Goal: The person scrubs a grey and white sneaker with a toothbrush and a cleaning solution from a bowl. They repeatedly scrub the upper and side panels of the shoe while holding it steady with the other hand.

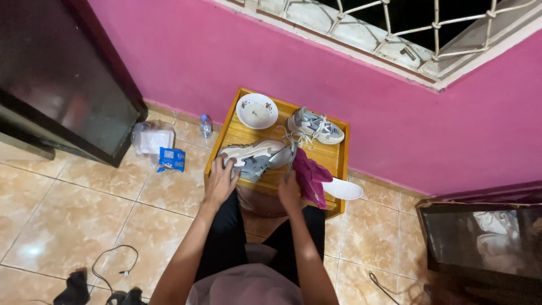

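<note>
A small wooden table (333, 161) stands against a pink wall. On it a grey and beige sneaker (257, 156) lies on its side, and my left hand (221, 179) presses on its heel end. My right hand (289, 191) holds a magenta cloth (309, 176) next to the sneaker's toe. A second matching sneaker (315, 126) stands upright at the back of the table, laces loose. A white bowl with a flower pattern (257, 110) sits at the back left corner. A white insole (343, 188) hangs over the table's right front edge.
A small plastic bottle (206, 125), a clear bag (152, 138) and a blue packet (171, 159) lie on the tiled floor left of the table. A dark cabinet (62, 79) stands at the left, a dark box (485, 243) at the right. A cable (116, 261) lies on the floor.
</note>
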